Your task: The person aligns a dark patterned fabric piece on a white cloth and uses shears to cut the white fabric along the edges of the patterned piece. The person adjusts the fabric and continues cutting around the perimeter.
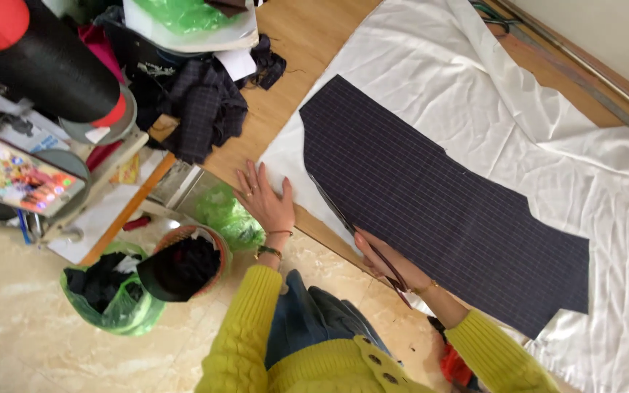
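A dark pinstriped fabric piece (438, 204) lies flat on a sheet of white cloth (533, 109) spread over a wooden table (307, 44). My left hand (265, 198) rests flat with fingers spread on the white cloth's edge, just left of the dark piece. My right hand (391, 263) grips scissors (343, 218) whose blades run along the dark piece's left edge, through the white cloth. Both arms wear yellow knitted sleeves.
A heap of dark fabric scraps (205, 102) lies at the table's left end. Below it stand a green bag of scraps (114, 295), a round basket (187, 266) and a sewing machine with thread cones (45, 65). A metal rail (606, 80) borders the table's far side.
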